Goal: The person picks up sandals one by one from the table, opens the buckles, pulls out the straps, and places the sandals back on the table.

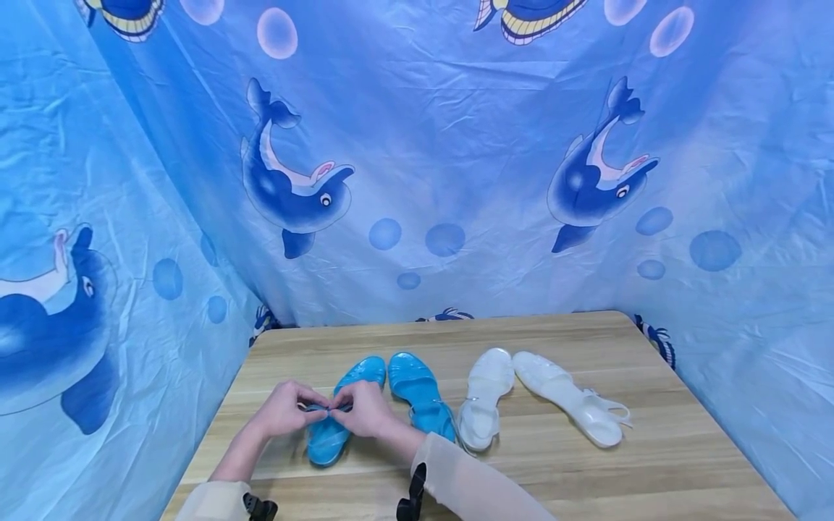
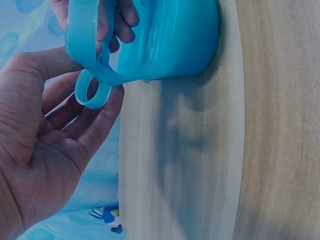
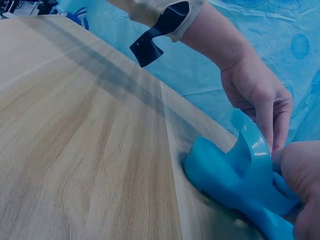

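Observation:
Both hands meet over the strap of a blue jelly sandal [image 1: 326,441], which stands sole-down on the table at the left. My left hand [image 1: 287,410] pinches the ankle strap [image 2: 82,35] from the left side. The strap's looped end [image 2: 93,102] hangs near the left fingers in the left wrist view. From the other side my right hand [image 1: 366,409] pinches the strap close to the left fingertips. In the right wrist view the right hand [image 3: 305,182] is cut off by the frame edge. The buckle is hidden behind the fingers.
A second blue sandal [image 1: 417,383] stands just right of my right hand, its strap loose. Two white sandals, one upright [image 1: 485,394] and one angled outward [image 1: 560,387], lie further right on the wooden table [image 1: 651,463]. A dolphin-print curtain [image 1: 443,145] surrounds the table.

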`<control>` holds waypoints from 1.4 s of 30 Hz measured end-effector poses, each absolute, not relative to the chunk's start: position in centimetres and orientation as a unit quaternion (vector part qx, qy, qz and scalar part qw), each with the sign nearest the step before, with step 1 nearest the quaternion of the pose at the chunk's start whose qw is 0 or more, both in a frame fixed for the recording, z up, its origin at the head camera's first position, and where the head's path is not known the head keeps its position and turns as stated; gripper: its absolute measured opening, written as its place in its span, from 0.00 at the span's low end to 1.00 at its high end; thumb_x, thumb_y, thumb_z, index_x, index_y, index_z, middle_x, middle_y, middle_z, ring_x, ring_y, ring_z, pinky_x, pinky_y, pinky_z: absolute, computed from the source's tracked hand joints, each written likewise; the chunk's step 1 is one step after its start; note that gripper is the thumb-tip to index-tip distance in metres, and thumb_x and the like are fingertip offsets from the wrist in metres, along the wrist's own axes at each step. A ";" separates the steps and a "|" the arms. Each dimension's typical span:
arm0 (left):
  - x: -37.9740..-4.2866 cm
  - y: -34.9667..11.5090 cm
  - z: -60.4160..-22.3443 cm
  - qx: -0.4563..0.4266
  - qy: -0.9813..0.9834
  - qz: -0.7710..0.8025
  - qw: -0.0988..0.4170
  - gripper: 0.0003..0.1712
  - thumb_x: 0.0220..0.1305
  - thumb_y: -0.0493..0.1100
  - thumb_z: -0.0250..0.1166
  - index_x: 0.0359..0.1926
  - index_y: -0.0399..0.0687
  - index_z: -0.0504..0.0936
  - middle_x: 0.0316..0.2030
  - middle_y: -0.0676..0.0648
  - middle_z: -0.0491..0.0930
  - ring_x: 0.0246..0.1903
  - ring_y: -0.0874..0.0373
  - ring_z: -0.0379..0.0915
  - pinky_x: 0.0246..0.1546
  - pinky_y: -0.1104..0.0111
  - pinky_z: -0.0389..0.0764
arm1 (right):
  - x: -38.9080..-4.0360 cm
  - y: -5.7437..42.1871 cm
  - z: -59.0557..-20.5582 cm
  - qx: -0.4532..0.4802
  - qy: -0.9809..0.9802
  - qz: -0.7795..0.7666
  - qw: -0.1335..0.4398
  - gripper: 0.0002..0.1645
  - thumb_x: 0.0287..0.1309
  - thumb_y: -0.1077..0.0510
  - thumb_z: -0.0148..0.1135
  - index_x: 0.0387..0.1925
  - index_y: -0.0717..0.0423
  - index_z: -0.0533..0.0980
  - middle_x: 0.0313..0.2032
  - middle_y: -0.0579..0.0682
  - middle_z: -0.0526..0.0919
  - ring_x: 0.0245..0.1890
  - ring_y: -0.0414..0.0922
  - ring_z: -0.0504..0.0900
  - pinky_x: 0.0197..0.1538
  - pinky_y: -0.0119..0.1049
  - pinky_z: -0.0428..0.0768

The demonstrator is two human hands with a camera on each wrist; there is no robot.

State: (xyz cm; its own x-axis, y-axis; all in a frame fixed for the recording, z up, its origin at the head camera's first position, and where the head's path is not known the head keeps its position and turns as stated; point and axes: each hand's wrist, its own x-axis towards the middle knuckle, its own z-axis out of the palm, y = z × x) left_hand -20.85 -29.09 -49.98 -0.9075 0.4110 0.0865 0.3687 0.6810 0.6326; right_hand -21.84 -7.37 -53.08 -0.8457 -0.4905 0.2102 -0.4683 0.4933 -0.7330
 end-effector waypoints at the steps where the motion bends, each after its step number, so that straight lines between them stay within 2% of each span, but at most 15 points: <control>1: -20.9 -29.1 -50.0 0.213 0.916 0.338 0.032 0.06 0.62 0.43 0.78 0.40 0.51 0.95 0.38 0.52 0.93 0.36 0.69 0.83 0.35 0.73 0.83 | -21.8 -7.4 -53.1 -0.277 0.865 -0.418 0.014 0.03 0.67 0.53 0.74 0.39 0.46 0.91 0.38 0.35 0.92 0.41 0.26 0.86 0.48 0.21 0.82; 8: -20.8 -29.0 -50.1 0.202 0.917 0.343 0.033 0.06 0.62 0.43 0.78 0.40 0.50 0.95 0.38 0.51 0.92 0.35 0.70 0.82 0.35 0.73 0.83 | -21.7 -7.1 -53.1 -0.267 0.864 -0.427 0.028 0.02 0.67 0.54 0.74 0.38 0.45 0.91 0.37 0.35 0.91 0.41 0.27 0.85 0.48 0.23 0.82; 13: -20.8 -28.8 -50.0 0.199 0.916 0.347 0.039 0.06 0.62 0.43 0.78 0.39 0.50 0.95 0.37 0.52 0.92 0.34 0.71 0.81 0.34 0.73 0.82 | -21.7 -7.2 -53.1 -0.275 0.862 -0.426 0.018 0.02 0.67 0.54 0.74 0.39 0.46 0.90 0.38 0.37 0.92 0.41 0.27 0.86 0.47 0.21 0.82; 22: -20.9 -29.0 -50.1 0.195 0.915 0.351 0.044 0.07 0.63 0.42 0.77 0.41 0.48 0.94 0.38 0.50 0.92 0.35 0.68 0.83 0.36 0.73 0.83 | -21.7 -7.1 -53.1 -0.256 0.864 -0.434 0.022 0.03 0.67 0.53 0.74 0.35 0.44 0.90 0.35 0.34 0.90 0.38 0.26 0.84 0.45 0.22 0.82; 31: -20.8 -28.9 -50.1 0.190 0.916 0.351 0.050 0.07 0.62 0.44 0.78 0.41 0.50 0.94 0.38 0.51 0.92 0.35 0.70 0.82 0.36 0.73 0.83 | -22.0 -7.4 -53.2 -0.280 0.857 -0.433 0.004 0.02 0.67 0.55 0.74 0.37 0.47 0.90 0.36 0.38 0.92 0.39 0.27 0.87 0.44 0.20 0.81; 38: -21.1 -29.2 -50.6 0.197 0.911 0.358 0.054 0.08 0.64 0.44 0.77 0.42 0.48 0.94 0.39 0.50 0.92 0.36 0.68 0.83 0.37 0.73 0.84 | -21.8 -7.0 -53.1 -0.262 0.862 -0.435 0.017 0.03 0.67 0.55 0.74 0.35 0.44 0.90 0.35 0.34 0.91 0.37 0.25 0.83 0.44 0.22 0.81; 42: -21.0 -29.2 -50.6 0.199 0.910 0.361 0.047 0.08 0.63 0.44 0.77 0.42 0.48 0.94 0.38 0.51 0.92 0.35 0.69 0.83 0.37 0.73 0.84 | -21.8 -7.1 -53.2 -0.264 0.858 -0.440 0.013 0.03 0.67 0.54 0.74 0.35 0.45 0.90 0.35 0.35 0.91 0.39 0.27 0.86 0.45 0.21 0.81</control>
State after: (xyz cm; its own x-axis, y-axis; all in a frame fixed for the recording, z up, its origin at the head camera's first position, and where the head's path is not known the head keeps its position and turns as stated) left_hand -20.99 -29.21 -50.55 -0.9161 0.3967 0.0583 0.3286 0.6595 0.6761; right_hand -21.78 -7.10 -53.21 -0.8599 -0.4654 0.2099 -0.4423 0.4736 -0.7617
